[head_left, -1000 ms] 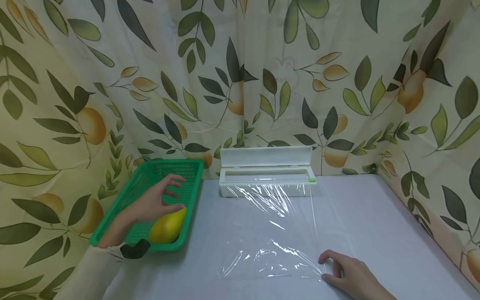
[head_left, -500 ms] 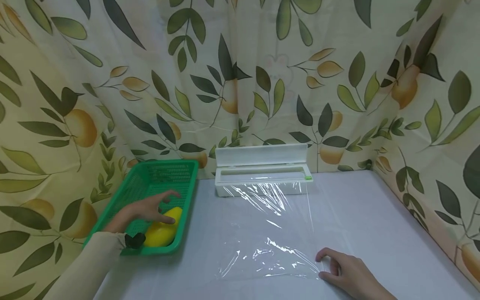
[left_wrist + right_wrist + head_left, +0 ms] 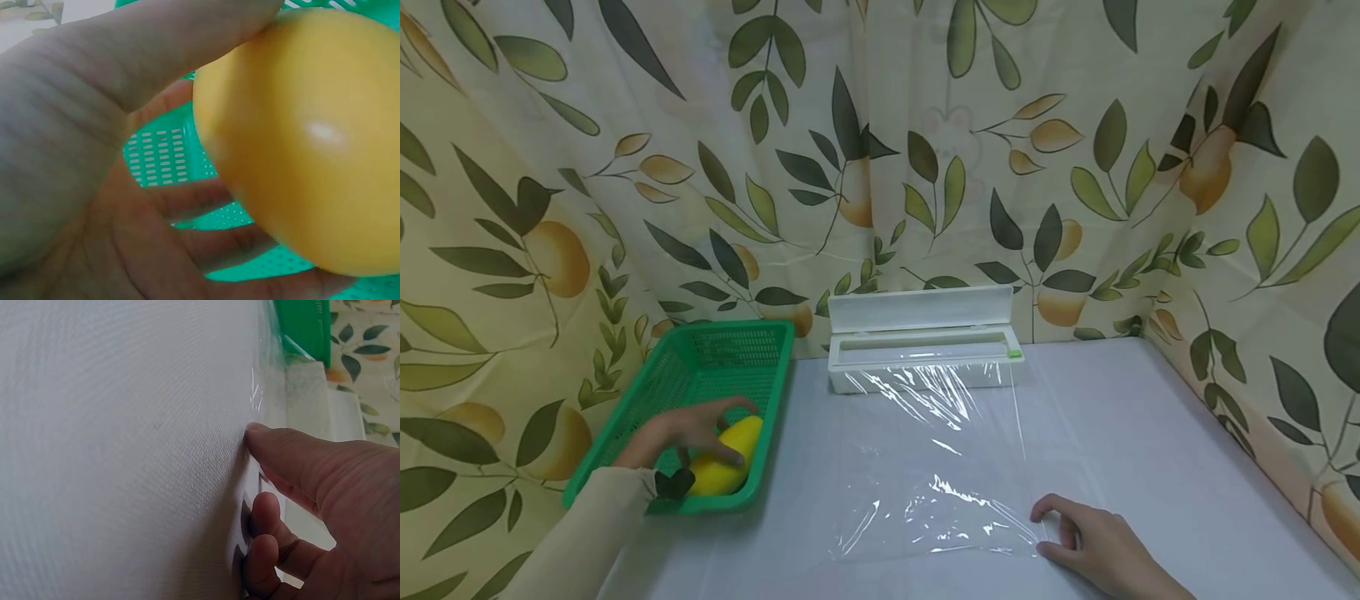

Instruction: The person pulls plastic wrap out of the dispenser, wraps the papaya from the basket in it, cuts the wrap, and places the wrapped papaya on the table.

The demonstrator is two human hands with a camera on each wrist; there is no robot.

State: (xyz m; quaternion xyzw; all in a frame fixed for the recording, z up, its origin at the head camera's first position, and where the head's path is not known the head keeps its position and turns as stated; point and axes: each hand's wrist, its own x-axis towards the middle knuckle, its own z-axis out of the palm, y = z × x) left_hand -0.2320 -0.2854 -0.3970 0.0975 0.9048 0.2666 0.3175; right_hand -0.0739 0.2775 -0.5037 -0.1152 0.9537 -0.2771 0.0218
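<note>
A yellow mango (image 3: 747, 440) lies in the near end of the green plastic basket (image 3: 722, 503). My left hand (image 3: 696, 429) reaches over the basket's left side and holds the mango, thumb on the near side and fingers round the far side. In the left wrist view the thumb and fingers lie against its smooth skin. Clear cling film (image 3: 932, 467) stretches across the table from a white dispenser box (image 3: 921, 312) with a raised lid. At the film's near right corner, my right hand (image 3: 1097, 543) presses with the thumb tip, its index finger held apart from the thumb.
A green slide cutter (image 3: 1015, 354) sits at the right end of the dispenser. Curtains (image 3: 880, 167) printed with leaves and fruit hang behind and at both sides of the white-covered table (image 3: 1120, 433).
My left hand has come down from above the basket onto the mango and its fingers have closed round it. The right hand stays at the film's corner. The head view has shifted slightly.
</note>
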